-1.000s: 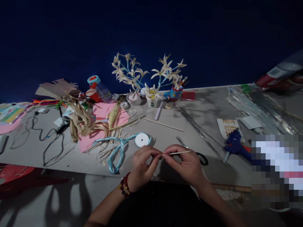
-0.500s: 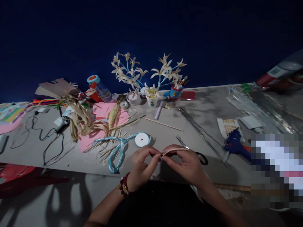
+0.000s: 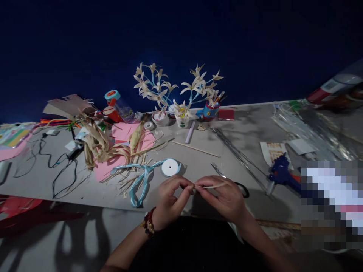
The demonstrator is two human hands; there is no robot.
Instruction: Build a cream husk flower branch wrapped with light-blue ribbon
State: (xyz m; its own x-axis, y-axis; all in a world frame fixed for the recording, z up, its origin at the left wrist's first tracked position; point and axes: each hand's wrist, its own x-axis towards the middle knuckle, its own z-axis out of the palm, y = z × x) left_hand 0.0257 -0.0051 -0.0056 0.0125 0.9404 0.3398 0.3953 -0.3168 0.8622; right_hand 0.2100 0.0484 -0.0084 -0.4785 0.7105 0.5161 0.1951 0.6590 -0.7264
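Both hands meet over the front of the table, fingertips nearly touching. My left hand (image 3: 176, 192) pinches one end of a thin pale strip (image 3: 212, 186), which looks like dried corn husk. Close beside it, my right hand (image 3: 222, 196) pinches the same strip, whose free part runs rightward over the fingers. Scissors (image 3: 217, 170) with black handles lie partly hidden behind my right hand. Beyond my left hand is a white spool (image 3: 170, 167) of light-blue ribbon (image 3: 138, 194), its loose length looped to the left. What exactly lies between the fingertips is too small to make out.
Dried husks (image 3: 98, 145) lie on pink paper (image 3: 121, 130) at left. Husk flowers (image 3: 154, 85) on blue stems stand in cups at the back. Metal wires (image 3: 238, 156), a thin stick (image 3: 195, 149) and a blue glue gun (image 3: 282, 172) lie farther right.
The strip's free part has shifted, now slanting across the right fingers instead of arching along their top. My fingertips have moved very slightly; the table's things stay put.
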